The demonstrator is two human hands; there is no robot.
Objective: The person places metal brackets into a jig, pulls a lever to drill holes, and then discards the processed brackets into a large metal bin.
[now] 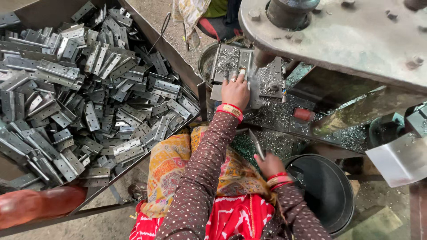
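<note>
Head view, the only one: the left hand point(235, 91) lay palm down at the far middle, fingers point(232, 78) spread flat and pressing a grey metal plate point(255, 95) onto the machine surface point(284, 116), just under the dark punch column point(262, 58) of the heavy press head point(338, 40). The right hand point(269, 164) sat nearer, beside the lap, fingers closed and pinching one hinge leaf point(256, 144) that stood up tilted. A sloped tray point(169, 49) on the left held a deep loose heap of hinges point(84, 93); a black bucket point(327, 195) stood near right, and a metal bowl point(205, 62) sat at the far middle behind the plate. Metal chips point(278, 113) covered the surface around the work. Risk, as judged: the left fingertips rested very close to the punch, so any stroke while they pressed there could catch them; the chips could cut bare skin or let the plate skid; a loose sleeve or bangle might snag. Room: the tray edge crowded the left elbow, the press overhang closed the far right, and free space lay mostly over the lap between tray and bucket.
</note>
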